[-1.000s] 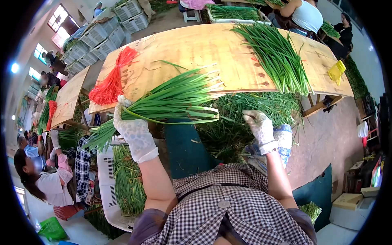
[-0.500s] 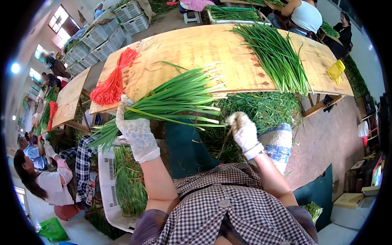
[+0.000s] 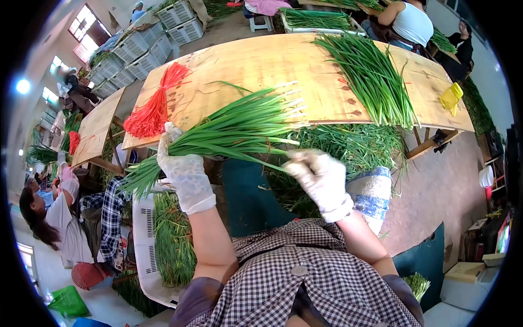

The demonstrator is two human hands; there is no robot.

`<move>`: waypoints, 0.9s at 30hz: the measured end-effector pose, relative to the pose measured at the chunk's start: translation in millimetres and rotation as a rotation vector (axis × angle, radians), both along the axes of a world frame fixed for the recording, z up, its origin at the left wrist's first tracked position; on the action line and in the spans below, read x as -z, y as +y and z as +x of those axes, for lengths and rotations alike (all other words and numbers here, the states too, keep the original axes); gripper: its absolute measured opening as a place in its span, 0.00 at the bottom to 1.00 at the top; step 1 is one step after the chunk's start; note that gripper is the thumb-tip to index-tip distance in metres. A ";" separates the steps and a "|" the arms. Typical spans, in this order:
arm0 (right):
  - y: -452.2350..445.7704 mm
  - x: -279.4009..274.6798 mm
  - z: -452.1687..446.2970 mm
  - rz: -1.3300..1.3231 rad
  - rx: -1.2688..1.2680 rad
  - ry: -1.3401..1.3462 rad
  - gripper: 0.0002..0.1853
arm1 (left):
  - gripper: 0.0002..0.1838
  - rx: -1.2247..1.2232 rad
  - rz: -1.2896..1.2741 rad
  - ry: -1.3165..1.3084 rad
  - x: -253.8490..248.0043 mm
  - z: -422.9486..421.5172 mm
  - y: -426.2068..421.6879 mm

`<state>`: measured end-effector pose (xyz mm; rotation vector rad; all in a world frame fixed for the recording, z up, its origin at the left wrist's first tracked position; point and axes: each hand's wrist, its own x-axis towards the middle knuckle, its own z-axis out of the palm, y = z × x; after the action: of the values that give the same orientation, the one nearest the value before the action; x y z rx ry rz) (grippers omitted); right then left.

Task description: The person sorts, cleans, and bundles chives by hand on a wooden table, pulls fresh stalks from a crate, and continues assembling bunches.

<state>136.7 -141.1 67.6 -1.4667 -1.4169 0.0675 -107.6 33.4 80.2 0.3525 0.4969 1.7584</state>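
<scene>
My left hand [image 3: 184, 174], in a patterned whitish glove, is wrapped round the leafy part of a bunch of garlic chives [image 3: 229, 124]. The bunch is held slantwise over the near edge of the table, its pale stem ends pointing right and its leaf tips hanging down at the left. At the lower stem ends is my right hand [image 3: 321, 180], gloved too and slightly blurred. Its fingers are pinched together at the end of one low stalk [image 3: 266, 162]. Red ties [image 3: 150, 111] lie on the table just beyond my left hand.
On the wooden table [image 3: 261, 60] lie a pile of chives [image 3: 370, 82] and a yellow object [image 3: 451, 98]. Loose greens [image 3: 354, 144] are heaped under its near edge. A white crate [image 3: 146, 245] of greens stands at my left. Several people work nearby.
My right hand has moved left and slightly up, from beside the bunch to its lower stem ends. My left hand keeps its hold on the chives. A co-worker at the left has raised an arm.
</scene>
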 end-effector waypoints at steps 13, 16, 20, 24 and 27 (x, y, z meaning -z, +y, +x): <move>-9.1 89.7 70.8 -0.752 0.165 0.258 0.13 | 0.14 0.074 -0.075 -0.283 -8.0 -6.3 -6.2; -9.6 85.5 89.2 -0.237 0.230 -0.009 0.12 | 0.15 0.082 -0.045 -0.208 -6.1 -3.9 -8.4; 3.7 -5.2 46.7 0.159 0.112 -0.206 0.15 | 0.15 0.125 -0.122 -0.314 -11.3 3.5 -12.9; 27.1 3.2 39.5 0.188 0.058 -0.328 0.11 | 0.16 0.133 -0.143 -0.277 -11.5 7.2 -17.1; 21.0 1.8 24.8 -0.012 -0.115 0.313 0.06 | 0.16 0.135 -0.118 -0.259 -8.7 3.4 -15.4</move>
<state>161.4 -120.1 65.8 -1.3175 -1.2429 0.3627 -104.2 18.0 88.9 0.0713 0.3791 1.6073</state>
